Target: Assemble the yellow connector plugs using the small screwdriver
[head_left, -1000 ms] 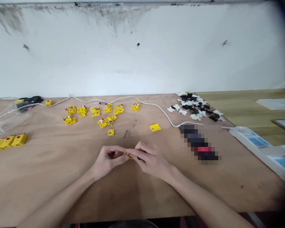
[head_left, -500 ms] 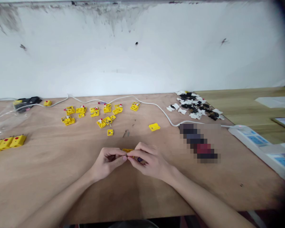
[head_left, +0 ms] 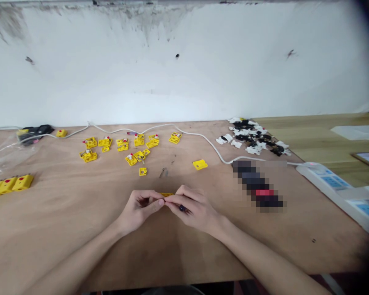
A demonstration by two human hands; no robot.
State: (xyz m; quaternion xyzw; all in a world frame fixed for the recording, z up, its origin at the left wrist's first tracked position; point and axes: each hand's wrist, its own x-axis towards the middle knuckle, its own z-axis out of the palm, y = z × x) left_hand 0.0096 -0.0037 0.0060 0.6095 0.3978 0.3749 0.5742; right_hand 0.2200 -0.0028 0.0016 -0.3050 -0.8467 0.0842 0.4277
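My left hand [head_left: 141, 211] is closed, its thumb and forefinger pinched at a tiny piece too small to name. Against those fingertips, the thumb and forefinger of my right hand [head_left: 193, 209] meet in a pinch too. A dark tool with a rounded end [head_left: 182, 208] pokes out from between the curled fingers of that right hand; the rest of it is hidden. Just behind the fingertips lies a yellow plastic housing [head_left: 166, 194], mostly covered by the hands. Farther back are a small yellow part [head_left: 143, 171] and a flat yellow cover [head_left: 200, 164].
Several opened yellow housings [head_left: 139, 140] with red buttons lie toward the wall. Closed yellow units [head_left: 23, 182] line up at left. Black and white parts [head_left: 252, 137] are heaped at back right. A white cable [head_left: 199, 135] runs to a power strip [head_left: 332, 180]. Pixelated area at right.
The fingers have shifted slightly at the pinch, and the yellow housing behind them shows less. Both hands stay in nearly the same place.
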